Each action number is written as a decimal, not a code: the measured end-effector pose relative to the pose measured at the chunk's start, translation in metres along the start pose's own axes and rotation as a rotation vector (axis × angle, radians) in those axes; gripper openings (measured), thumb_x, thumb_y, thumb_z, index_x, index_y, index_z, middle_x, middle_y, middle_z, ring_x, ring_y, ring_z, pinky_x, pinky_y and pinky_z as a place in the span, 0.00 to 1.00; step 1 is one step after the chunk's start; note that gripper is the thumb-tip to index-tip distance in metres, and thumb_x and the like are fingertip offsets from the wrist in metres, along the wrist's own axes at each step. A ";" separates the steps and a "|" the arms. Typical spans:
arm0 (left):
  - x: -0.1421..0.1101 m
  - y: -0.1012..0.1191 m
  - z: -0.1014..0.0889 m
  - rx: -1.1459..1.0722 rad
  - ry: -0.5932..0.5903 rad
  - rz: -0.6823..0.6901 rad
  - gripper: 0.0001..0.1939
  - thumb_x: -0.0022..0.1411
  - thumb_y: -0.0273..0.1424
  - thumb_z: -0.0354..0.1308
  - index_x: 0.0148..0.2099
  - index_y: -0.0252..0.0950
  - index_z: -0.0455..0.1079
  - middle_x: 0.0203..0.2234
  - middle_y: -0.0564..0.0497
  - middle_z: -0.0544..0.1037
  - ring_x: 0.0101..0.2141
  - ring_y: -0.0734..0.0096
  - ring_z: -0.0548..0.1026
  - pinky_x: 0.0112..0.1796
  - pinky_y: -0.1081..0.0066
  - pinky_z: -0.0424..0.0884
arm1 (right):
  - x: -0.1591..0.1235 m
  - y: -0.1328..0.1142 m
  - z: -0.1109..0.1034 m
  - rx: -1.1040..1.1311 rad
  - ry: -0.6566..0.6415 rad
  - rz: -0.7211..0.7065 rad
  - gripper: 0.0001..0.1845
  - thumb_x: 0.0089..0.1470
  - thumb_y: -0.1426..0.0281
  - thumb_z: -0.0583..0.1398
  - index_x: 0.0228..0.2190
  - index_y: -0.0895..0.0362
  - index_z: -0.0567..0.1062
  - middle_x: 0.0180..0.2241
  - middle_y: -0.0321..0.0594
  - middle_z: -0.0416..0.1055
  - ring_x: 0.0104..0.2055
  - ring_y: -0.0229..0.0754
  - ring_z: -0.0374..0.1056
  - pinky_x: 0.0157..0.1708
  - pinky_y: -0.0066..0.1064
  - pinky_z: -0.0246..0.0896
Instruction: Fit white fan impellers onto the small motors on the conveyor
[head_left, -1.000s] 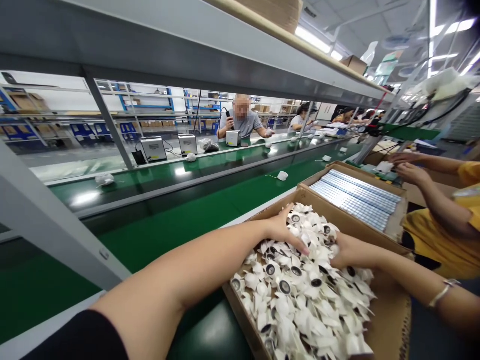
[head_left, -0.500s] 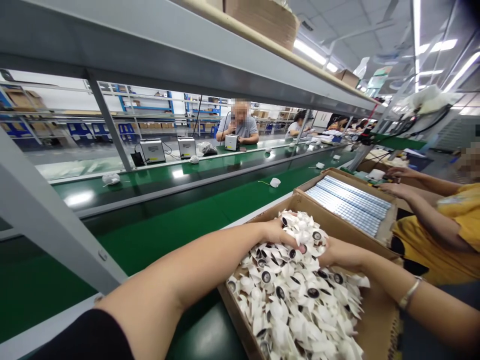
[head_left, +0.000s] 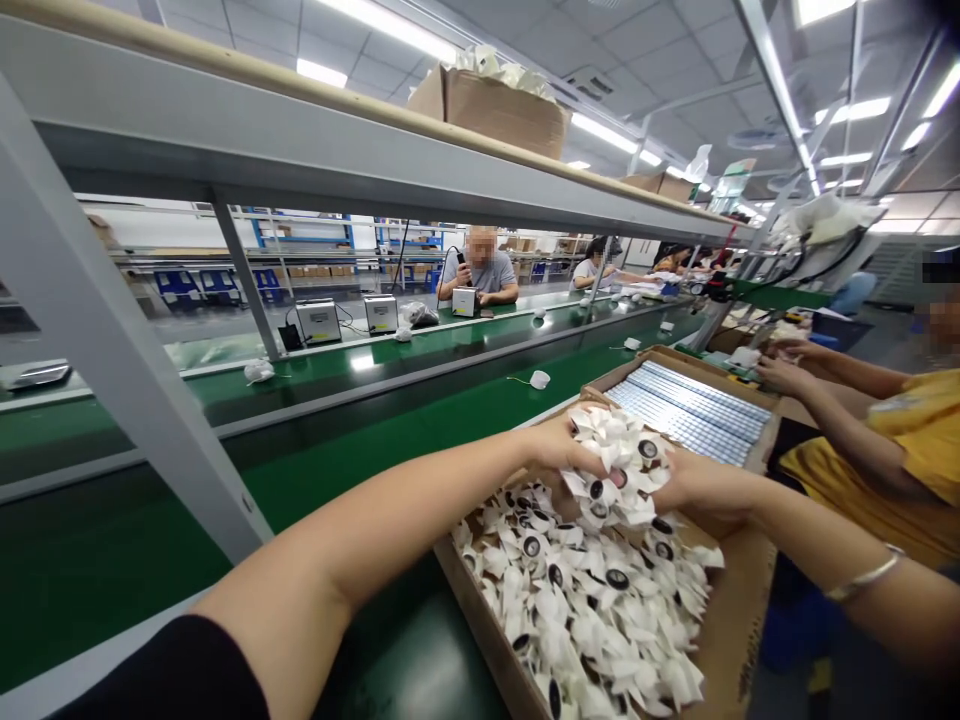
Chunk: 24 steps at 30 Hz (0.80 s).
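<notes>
fingers of the right hand [head_left: 697, 486] mostly hidden by clumped white parts [head_left: 611, 435], carton [head_left: 733, 630] cut off at the bottom edge

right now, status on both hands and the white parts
Left hand, right hand: clump of white parts held between them. More parts below in cardboard box. Boxed silvery strips close beyond.

A long grey shelf [head_left: 337, 150] slants overhead with an open cardboard carton [head_left: 510, 110] on it, above a green belt [head_left: 420, 415] where a small white piece [head_left: 539, 380] with a thin wire lies. Across the belt, a person in a grey shirt [head_left: 496, 278] sits behind a pale box-shaped device [head_left: 463, 302], with blue stools [head_left: 176, 287] farther back. At right, a person in a yellow shirt [head_left: 907, 440] works beside rows of silvery parts [head_left: 686, 412].
</notes>
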<state>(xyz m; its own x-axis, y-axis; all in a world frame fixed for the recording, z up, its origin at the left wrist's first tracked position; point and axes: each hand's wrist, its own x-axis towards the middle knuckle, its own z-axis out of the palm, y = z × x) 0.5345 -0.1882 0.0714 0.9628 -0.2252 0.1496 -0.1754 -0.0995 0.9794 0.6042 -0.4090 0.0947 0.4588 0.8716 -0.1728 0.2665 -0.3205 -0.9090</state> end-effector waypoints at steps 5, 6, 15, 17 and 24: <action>-0.001 0.037 -0.004 -0.047 -0.018 0.082 0.54 0.32 0.31 0.78 0.62 0.38 0.58 0.53 0.42 0.72 0.52 0.56 0.73 0.51 0.62 0.72 | -0.005 -0.039 -0.009 -0.077 0.018 -0.084 0.31 0.42 0.73 0.67 0.51 0.56 0.75 0.47 0.45 0.77 0.49 0.50 0.73 0.51 0.35 0.66; -0.003 0.042 -0.006 -0.044 -0.003 0.081 0.55 0.32 0.31 0.78 0.63 0.39 0.58 0.55 0.42 0.71 0.53 0.56 0.72 0.51 0.62 0.72 | -0.005 -0.047 -0.009 -0.092 0.019 -0.096 0.31 0.42 0.73 0.67 0.51 0.56 0.75 0.46 0.45 0.77 0.48 0.49 0.73 0.50 0.35 0.66; -0.062 0.072 -0.021 0.007 0.092 0.039 0.53 0.34 0.33 0.77 0.63 0.42 0.58 0.55 0.44 0.71 0.53 0.55 0.72 0.53 0.59 0.71 | -0.004 -0.096 0.028 -0.155 -0.074 -0.137 0.29 0.42 0.75 0.66 0.49 0.58 0.74 0.45 0.46 0.76 0.47 0.46 0.72 0.48 0.32 0.66; -0.085 0.082 -0.025 -0.061 0.095 0.034 0.54 0.33 0.32 0.78 0.62 0.42 0.58 0.53 0.43 0.72 0.50 0.55 0.74 0.49 0.58 0.74 | -0.001 -0.109 0.044 -0.155 -0.096 -0.151 0.30 0.40 0.75 0.67 0.49 0.58 0.73 0.44 0.45 0.76 0.46 0.47 0.72 0.47 0.32 0.66; -0.208 0.108 -0.050 -0.035 0.278 0.001 0.54 0.37 0.29 0.76 0.64 0.42 0.54 0.49 0.44 0.74 0.40 0.65 0.77 0.40 0.66 0.77 | 0.030 -0.150 0.141 -0.056 -0.184 -0.148 0.40 0.35 0.75 0.69 0.53 0.54 0.71 0.47 0.43 0.75 0.48 0.50 0.72 0.41 0.32 0.71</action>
<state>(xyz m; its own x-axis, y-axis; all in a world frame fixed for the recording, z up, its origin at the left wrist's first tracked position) 0.3256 -0.1037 0.1525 0.9828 0.0502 0.1776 -0.1743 -0.0646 0.9826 0.4581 -0.2820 0.1725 0.2504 0.9618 -0.1105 0.3680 -0.2002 -0.9080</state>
